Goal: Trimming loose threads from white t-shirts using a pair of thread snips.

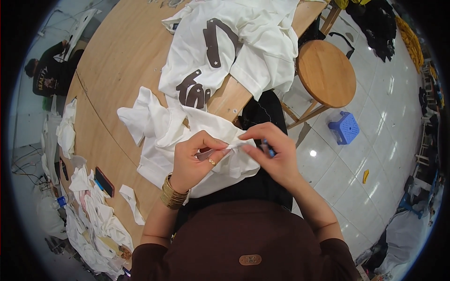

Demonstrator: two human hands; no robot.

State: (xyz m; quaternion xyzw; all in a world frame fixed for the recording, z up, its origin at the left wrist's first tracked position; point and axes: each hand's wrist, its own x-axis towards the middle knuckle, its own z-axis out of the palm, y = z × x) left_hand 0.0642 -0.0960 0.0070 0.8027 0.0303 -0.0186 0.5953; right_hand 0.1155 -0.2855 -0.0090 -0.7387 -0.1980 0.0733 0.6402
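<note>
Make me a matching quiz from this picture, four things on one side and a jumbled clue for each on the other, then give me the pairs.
Things:
1. left hand
2. phone
3. wooden stool
4. plastic stool

Clues:
A. blue, standing on the tiled floor
B. round seat, tan
C. wears a gold ring, pinching white fabric
D. lying on the table

Pairs: 1-C, 2-D, 3-B, 4-A

Head-worn fisheye, facing downward

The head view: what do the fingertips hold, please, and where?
White fabric: left hand and right hand pinch it by a raised fold or edge.
</note>
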